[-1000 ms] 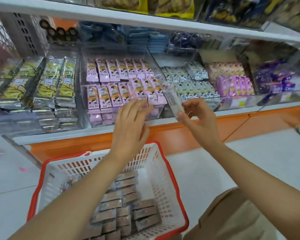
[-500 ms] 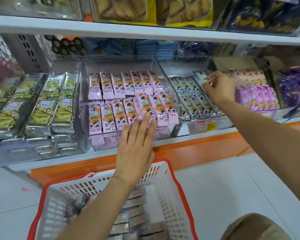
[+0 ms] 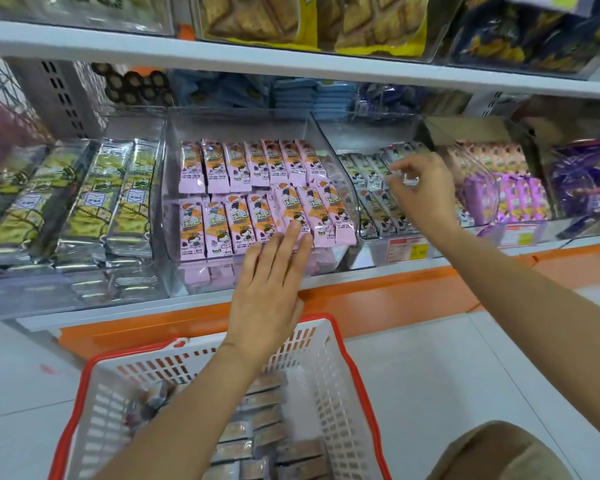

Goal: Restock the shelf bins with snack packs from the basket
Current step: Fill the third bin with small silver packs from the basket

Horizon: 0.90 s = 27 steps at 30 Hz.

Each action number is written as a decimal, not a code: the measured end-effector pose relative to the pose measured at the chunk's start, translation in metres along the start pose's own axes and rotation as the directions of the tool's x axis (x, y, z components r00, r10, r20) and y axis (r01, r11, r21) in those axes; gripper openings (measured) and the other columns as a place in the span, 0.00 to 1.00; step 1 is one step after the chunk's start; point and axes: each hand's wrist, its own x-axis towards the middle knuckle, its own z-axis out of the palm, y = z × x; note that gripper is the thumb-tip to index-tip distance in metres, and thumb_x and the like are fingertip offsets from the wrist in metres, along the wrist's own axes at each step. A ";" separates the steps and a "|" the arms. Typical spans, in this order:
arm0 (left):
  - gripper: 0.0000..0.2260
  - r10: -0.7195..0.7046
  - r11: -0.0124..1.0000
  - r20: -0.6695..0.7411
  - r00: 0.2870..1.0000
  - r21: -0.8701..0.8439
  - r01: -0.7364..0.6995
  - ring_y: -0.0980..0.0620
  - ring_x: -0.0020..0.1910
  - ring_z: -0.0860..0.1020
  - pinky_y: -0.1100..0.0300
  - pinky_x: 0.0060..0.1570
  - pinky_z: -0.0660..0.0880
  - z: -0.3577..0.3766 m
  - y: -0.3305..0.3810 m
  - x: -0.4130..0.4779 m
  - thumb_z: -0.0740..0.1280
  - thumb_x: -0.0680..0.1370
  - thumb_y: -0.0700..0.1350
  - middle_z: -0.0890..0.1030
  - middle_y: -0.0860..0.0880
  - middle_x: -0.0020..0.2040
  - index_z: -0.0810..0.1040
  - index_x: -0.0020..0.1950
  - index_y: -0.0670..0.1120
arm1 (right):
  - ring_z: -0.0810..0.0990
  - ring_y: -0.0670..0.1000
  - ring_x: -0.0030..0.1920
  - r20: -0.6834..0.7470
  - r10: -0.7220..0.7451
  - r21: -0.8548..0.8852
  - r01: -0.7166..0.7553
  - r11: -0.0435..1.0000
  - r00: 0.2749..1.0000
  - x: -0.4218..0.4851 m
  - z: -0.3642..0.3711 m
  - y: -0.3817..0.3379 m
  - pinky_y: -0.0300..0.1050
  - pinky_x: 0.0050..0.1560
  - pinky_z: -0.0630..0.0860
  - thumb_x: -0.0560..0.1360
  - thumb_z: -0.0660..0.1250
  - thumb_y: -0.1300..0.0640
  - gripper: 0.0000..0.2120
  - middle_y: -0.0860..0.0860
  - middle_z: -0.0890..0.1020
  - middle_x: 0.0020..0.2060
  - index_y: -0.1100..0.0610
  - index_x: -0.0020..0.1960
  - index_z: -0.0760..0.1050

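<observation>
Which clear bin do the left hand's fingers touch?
The bin of pink packs: the left hand rests on its front row. The right hand is at the grey-pack bin beside it.

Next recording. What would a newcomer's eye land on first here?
The rows of pink snack packs at mid-frame stand out most, with the left hand laid flat, fingertips on the front row. Just to their right, the right hand hovers with curled fingers over grey packs. Below, a red-rimmed white basket holds more packs.
</observation>
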 end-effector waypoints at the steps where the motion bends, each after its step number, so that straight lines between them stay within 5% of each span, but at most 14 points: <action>1: 0.40 0.010 1.000 -0.005 1.000 -0.017 -0.010 0.42 0.78 0.57 0.47 0.77 0.45 -0.002 -0.001 -0.001 0.68 0.71 0.42 0.53 0.41 0.80 0.55 0.80 0.40 | 0.77 0.49 0.46 -0.003 -0.014 0.054 0.014 0.998 1.000 -0.014 -0.002 -0.010 0.41 0.47 0.73 0.75 0.69 0.57 0.07 0.54 0.78 0.50 0.56 0.53 0.80; 7: 0.35 0.055 0.993 -0.020 0.998 -0.102 -0.057 0.41 0.80 0.48 0.46 0.78 0.42 -0.004 -0.013 -0.046 0.61 0.73 0.42 0.52 0.39 0.80 0.55 0.80 0.39 | 0.78 0.46 0.40 0.091 -0.073 0.376 0.034 0.926 0.993 -0.113 -0.006 -0.076 0.32 0.39 0.72 0.75 0.70 0.62 0.07 0.49 0.80 0.43 0.50 0.48 0.78; 13: 0.33 0.018 0.993 0.143 0.990 -0.115 -0.001 0.40 0.75 0.59 0.46 0.77 0.50 0.010 -0.044 -0.113 0.59 0.72 0.44 0.62 0.40 0.76 0.61 0.78 0.40 | 0.77 0.43 0.38 0.318 -0.185 0.480 0.010 0.877 0.930 -0.207 0.046 -0.105 0.29 0.40 0.69 0.74 0.71 0.62 0.06 0.45 0.79 0.40 0.53 0.48 0.79; 19: 0.43 -0.130 0.990 0.486 0.864 0.010 0.143 0.39 0.71 0.69 0.50 0.75 0.46 0.046 -0.087 -0.170 0.80 0.62 0.45 0.71 0.39 0.72 0.69 0.74 0.39 | 0.77 0.45 0.42 0.650 -0.125 0.301 -0.103 0.948 0.749 -0.271 0.127 -0.092 0.42 0.47 0.76 0.75 0.68 0.59 0.08 0.48 0.77 0.44 0.55 0.54 0.79; 22: 0.45 -0.196 0.978 0.536 0.821 0.048 0.202 0.37 0.72 0.68 0.49 0.74 0.44 0.061 -0.101 -0.187 0.78 0.61 0.41 0.67 0.37 0.74 0.64 0.75 0.38 | 0.77 0.49 0.49 0.766 -0.061 0.161 -0.099 0.982 0.640 -0.290 0.160 -0.086 0.47 0.52 0.76 0.77 0.67 0.57 0.11 0.51 0.78 0.52 0.56 0.58 0.77; 27: 0.41 -0.143 0.990 0.453 0.880 0.053 0.133 0.39 0.75 0.62 0.46 0.74 0.47 0.084 -0.113 -0.200 0.68 0.63 0.39 0.66 0.36 0.74 0.63 0.77 0.40 | 0.74 0.54 0.63 0.900 0.058 -0.041 -0.049 0.998 0.432 -0.319 0.203 -0.076 0.45 0.62 0.72 0.77 0.67 0.52 0.19 0.52 0.75 0.65 0.54 0.67 0.72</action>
